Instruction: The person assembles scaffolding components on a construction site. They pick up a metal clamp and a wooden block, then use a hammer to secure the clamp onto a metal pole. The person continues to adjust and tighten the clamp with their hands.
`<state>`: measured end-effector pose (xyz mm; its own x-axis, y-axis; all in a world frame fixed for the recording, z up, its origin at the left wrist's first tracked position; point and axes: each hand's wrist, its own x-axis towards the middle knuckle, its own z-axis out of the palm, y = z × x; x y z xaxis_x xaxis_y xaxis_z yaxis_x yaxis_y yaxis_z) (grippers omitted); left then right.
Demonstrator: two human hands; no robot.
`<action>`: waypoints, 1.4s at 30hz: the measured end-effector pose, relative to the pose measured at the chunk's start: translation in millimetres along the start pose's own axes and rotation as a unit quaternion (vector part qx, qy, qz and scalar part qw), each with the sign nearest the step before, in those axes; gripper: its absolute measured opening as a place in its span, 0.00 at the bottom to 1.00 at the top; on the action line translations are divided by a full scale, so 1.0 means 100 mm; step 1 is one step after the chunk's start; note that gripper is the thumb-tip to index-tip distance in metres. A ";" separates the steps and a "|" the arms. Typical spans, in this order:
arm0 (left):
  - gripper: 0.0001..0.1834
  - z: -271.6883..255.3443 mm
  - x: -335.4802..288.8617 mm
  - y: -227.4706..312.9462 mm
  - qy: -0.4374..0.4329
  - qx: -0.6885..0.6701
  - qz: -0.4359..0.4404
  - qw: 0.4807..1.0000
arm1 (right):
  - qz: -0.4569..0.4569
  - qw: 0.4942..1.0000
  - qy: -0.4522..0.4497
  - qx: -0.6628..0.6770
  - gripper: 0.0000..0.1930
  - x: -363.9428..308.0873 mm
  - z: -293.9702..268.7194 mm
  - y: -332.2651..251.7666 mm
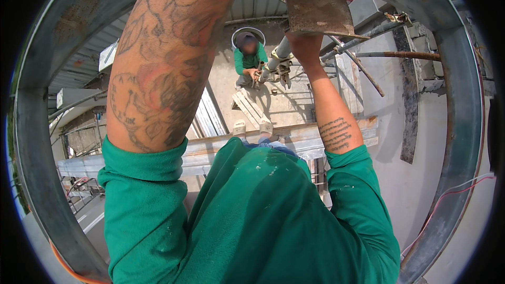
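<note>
My left forearm [163, 63], tattooed below a rolled green sleeve, reaches up past the top edge, so my left hand is out of view. Raised at the upper right, my right hand [305, 47] presses close under a rusty brown metal plate [319, 8]. Its fingers look curled, but the plate hides most of them and what they grip. A grey scaffold pipe [283, 50] slants down beside that hand, with metal clamps [280, 66] around it. Below, a co-worker [248, 55] in green has their hands at the clamps.
A curved-looking grey steel frame [456, 126] surrounds me. My feet [252, 128] stand on metal planks [300, 135] high above the floor. Scaffold tubes [394, 55] cross at the right. A thin red wire [447, 200] hangs at the lower right.
</note>
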<state>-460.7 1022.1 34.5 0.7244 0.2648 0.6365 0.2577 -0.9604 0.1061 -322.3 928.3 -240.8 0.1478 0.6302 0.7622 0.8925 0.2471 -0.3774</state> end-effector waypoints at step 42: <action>0.49 -0.09 -0.08 -0.09 0.010 -0.023 -0.010 1.000 | 0.253 0.924 0.009 0.286 0.10 0.70 0.16 0.50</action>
<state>-474.3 1027.4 35.8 0.7068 0.2833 0.6482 0.2421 -0.9579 0.1547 -274.6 996.5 -215.2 0.4959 0.7610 0.4183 0.3359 0.2761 -0.9005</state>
